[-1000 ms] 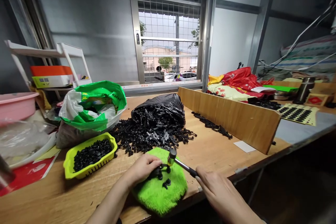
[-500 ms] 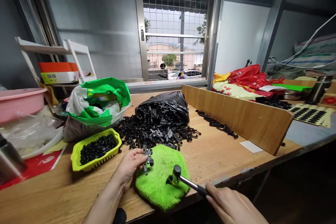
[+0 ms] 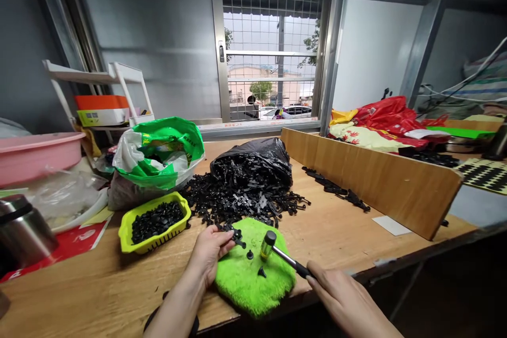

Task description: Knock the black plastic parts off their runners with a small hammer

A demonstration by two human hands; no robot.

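My left hand [image 3: 209, 251] pinches a small black plastic part [image 3: 236, 235] at the left edge of a fuzzy green pad [image 3: 253, 274] near the table's front edge. My right hand [image 3: 344, 301] grips the handle of a small hammer [image 3: 282, 253], whose head hovers just above the pad's middle. Two small black pieces [image 3: 255, 263] lie loose on the pad beneath the hammer head. Right behind the pad sits a big heap of black plastic parts [image 3: 241, 198], spilling from a black bag [image 3: 257, 156].
A yellow basket [image 3: 130, 240] of black pieces stands left of the pad, with a green-and-white bag [image 3: 156, 156] behind it. A wooden board [image 3: 376, 182] stands on edge at the right. A metal cup [image 3: 24, 229], pink basin [image 3: 37, 150] and white rack [image 3: 99, 76] occupy the left.
My left hand brought the black part back onto the pad's left edge. The hammer head rose slightly toward the pad's middle. The view shifted left.
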